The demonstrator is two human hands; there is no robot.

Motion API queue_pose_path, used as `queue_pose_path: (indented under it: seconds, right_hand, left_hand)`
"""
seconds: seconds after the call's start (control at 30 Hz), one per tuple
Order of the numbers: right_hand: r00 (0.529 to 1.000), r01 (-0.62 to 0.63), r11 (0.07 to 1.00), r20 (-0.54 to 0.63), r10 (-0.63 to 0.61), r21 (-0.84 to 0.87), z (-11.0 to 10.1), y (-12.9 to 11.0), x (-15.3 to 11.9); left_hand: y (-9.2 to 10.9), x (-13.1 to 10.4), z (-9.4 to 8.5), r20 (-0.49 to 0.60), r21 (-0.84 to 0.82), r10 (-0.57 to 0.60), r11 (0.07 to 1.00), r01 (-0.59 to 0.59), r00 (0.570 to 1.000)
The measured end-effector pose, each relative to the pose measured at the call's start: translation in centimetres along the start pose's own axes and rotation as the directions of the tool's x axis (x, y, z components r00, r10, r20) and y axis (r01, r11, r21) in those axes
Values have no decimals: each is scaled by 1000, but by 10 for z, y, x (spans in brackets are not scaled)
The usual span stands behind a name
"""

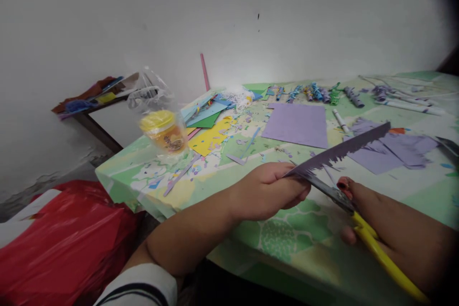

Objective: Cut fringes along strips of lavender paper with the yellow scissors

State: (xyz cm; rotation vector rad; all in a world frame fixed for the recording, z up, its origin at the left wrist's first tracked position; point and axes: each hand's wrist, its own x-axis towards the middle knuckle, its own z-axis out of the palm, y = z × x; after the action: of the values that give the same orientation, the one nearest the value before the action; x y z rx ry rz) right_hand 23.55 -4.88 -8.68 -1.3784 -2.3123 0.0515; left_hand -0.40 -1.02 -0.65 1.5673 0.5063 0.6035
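My left hand [265,191] pinches one end of a purple paper strip [340,149], whose lower edge is cut into a fringe. The strip slants up to the right above the table. Yellow-handled scissors [375,244] are in my right hand [390,220], its fingers wrapped around the grip and partly hidden. Their metal blades point left, with the tips close to the left fingers, just under the strip. Whether the blades touch the paper I cannot tell. Beyond the hands lies a purple paper square [297,125], and cut purple sheets [390,150] lie to the right.
Several small fringed paper rolls [316,91] line the back of the table. A yellow-lidded tub [165,134] in clear plastic stands left, near coloured sheets [210,136] and white string [238,99]. Markers [340,121] and paper scraps are scattered about. A red bag [71,244] sits lower left.
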Motion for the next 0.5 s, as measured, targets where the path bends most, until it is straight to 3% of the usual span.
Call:
queue_pose_path:
  seconds: [0.27, 0.5]
  right_hand:
    - [997, -58, 994, 46, 54, 94, 0, 0, 0]
    - [990, -99, 985, 111, 84, 144, 2, 5, 0]
  left_hand:
    - [2, 0, 0, 27, -134, -52, 989, 55, 998]
    - [0, 1, -5, 185, -355, -128, 916, 188, 974]
